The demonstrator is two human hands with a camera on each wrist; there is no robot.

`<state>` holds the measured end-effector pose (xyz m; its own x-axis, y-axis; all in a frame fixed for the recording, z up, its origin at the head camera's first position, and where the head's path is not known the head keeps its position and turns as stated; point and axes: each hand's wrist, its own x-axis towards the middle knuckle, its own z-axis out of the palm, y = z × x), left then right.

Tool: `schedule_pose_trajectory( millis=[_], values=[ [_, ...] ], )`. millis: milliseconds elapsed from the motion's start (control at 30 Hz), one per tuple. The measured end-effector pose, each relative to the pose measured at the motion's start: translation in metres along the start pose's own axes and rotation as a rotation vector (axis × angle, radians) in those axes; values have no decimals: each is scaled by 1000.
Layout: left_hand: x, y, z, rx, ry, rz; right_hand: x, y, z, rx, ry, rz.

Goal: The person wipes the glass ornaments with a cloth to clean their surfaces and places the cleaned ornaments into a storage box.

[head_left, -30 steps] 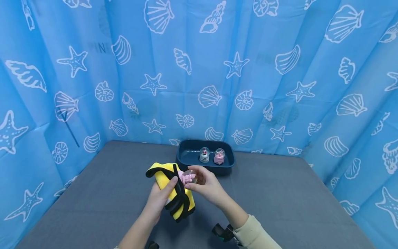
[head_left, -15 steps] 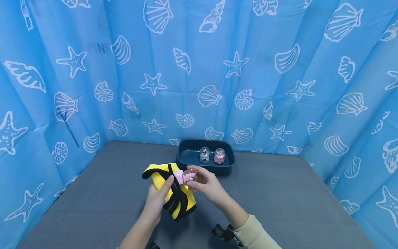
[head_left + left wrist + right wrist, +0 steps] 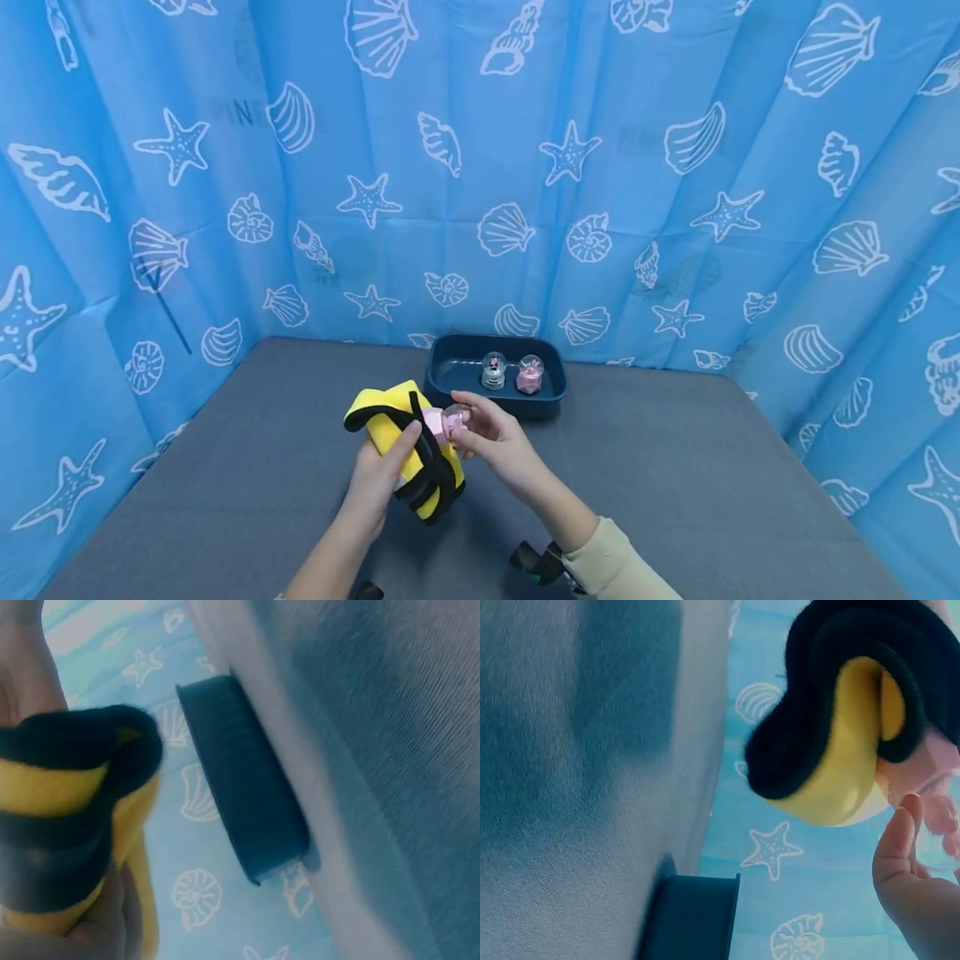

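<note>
In the head view, my left hand grips a bunched yellow cloth with black edging, thumb across its front. Against the cloth lies a small snow globe with a faceted pink base and a clear dome over a pink figure. The fingers of my right hand pinch the globe around its dome. In the right wrist view, the thumb of this hand touches the globe's pink base, beside the folded cloth. The left wrist view shows the cloth hiding most of the hand and the globe.
A dark blue rectangular tray stands behind the hands at the back of the grey table. It holds a white-based snow globe and a pink-based snow globe. A blue shell-print curtain hangs behind.
The globe's pink base has come out from behind the cloth edge and the globe has turned slightly in the right fingers. The cloth's lower part has shifted up a little. The tray stays put.
</note>
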<state>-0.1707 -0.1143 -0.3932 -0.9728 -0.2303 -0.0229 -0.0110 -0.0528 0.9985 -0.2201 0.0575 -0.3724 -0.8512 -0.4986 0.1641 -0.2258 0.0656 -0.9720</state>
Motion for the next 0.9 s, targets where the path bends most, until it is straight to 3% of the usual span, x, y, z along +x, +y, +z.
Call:
schedule_pose_trajectory(
  millis=[167, 500, 700, 900],
  values=[
    [0, 1, 1, 37, -41, 5, -1, -2, 1, -99, -48, -43],
    [0, -5, 6, -27, 37, 39, 0, 0, 5, -126, -87, -44],
    [0, -7, 5, 2, 33, 39, 3, 3, 8, -79, -11, -29],
    [4, -7, 0, -46, 43, -23, 2, 6, 0, 64, 23, 39]
  ],
)
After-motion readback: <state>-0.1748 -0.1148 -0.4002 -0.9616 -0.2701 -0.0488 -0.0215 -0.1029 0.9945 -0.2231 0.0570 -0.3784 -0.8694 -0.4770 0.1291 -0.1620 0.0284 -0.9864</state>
